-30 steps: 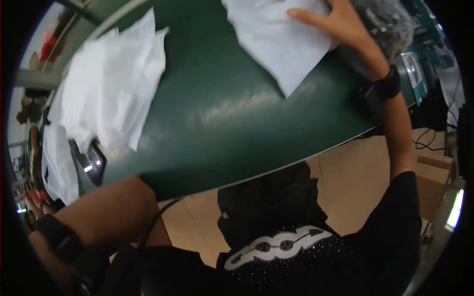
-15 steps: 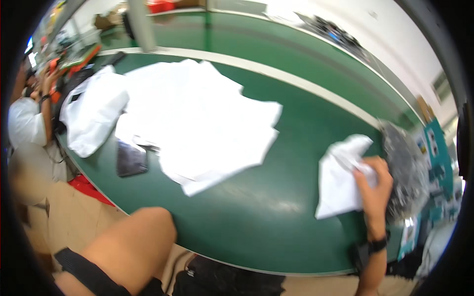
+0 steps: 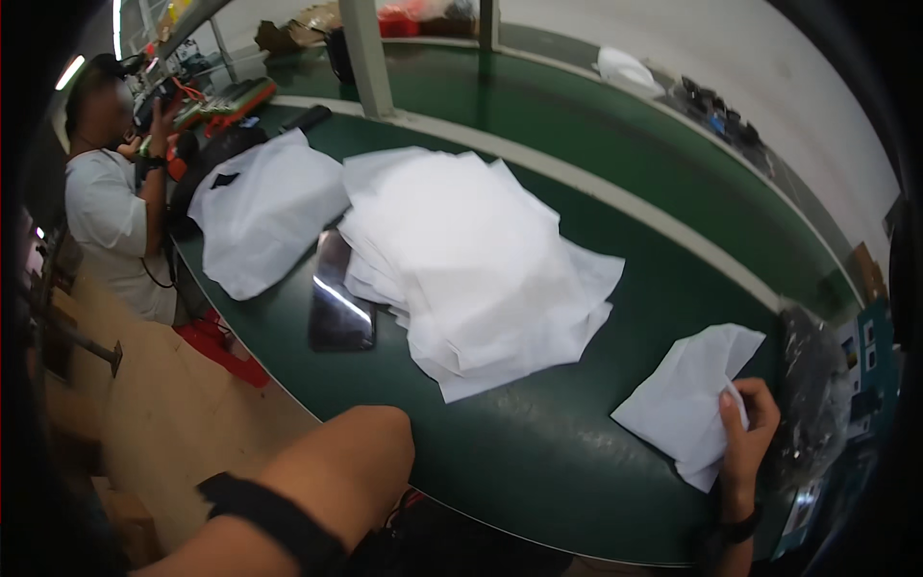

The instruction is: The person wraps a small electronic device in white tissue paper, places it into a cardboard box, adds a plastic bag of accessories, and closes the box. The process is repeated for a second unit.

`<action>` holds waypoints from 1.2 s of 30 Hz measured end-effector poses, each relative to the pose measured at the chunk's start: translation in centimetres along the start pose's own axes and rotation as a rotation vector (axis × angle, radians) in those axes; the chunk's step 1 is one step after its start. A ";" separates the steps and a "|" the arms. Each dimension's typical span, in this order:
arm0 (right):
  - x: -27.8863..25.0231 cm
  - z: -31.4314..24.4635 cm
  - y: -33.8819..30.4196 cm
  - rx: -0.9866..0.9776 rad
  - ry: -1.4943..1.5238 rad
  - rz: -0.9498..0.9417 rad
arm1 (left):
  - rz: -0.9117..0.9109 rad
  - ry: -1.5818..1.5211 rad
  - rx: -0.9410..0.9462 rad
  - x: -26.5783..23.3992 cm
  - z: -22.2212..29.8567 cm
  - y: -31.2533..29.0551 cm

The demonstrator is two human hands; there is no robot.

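At the table's right side, my right hand pinches the edge of a thin, creased white sheet between thumb and fingers. Whether this sheet is a single layer or a flat bag I cannot tell. A large loose pile of similar white sheets spreads over the middle of the green table. My left arm, with a black band round it, comes in from the lower left and bends at the table's near edge. No fingers show on that side, so what my left hand does is hidden.
Left of the pile lie a dark phone and a white plastic bag. A clear plastic bundle sits beyond my right hand. A metal post and a raised ledge run behind. Another person works at far left.
The view has shifted, so the table contents appear further right and lower. The white sheet in my right hand has turned and its lower corner now points left. My right hand keeps its pinch.
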State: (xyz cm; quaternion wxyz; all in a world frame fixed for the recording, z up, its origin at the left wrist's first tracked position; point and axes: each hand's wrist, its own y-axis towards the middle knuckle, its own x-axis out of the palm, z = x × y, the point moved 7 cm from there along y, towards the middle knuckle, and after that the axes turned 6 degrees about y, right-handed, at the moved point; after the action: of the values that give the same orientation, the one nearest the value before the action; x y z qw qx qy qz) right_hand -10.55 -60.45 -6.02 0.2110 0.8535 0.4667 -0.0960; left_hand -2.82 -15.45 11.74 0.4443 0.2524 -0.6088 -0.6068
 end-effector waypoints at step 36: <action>-0.3 -0.3 0.4 0.037 0.753 -0.142 | -0.259 -0.246 -1.517 15.4 -20.7 -20.0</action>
State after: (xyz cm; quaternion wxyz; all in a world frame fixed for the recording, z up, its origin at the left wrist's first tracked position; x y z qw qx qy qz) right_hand -10.40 -60.68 -5.53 0.0021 0.7982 0.5678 0.2012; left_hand 2.74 -41.93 -6.63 0.3504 -0.1207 -0.0379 -0.9280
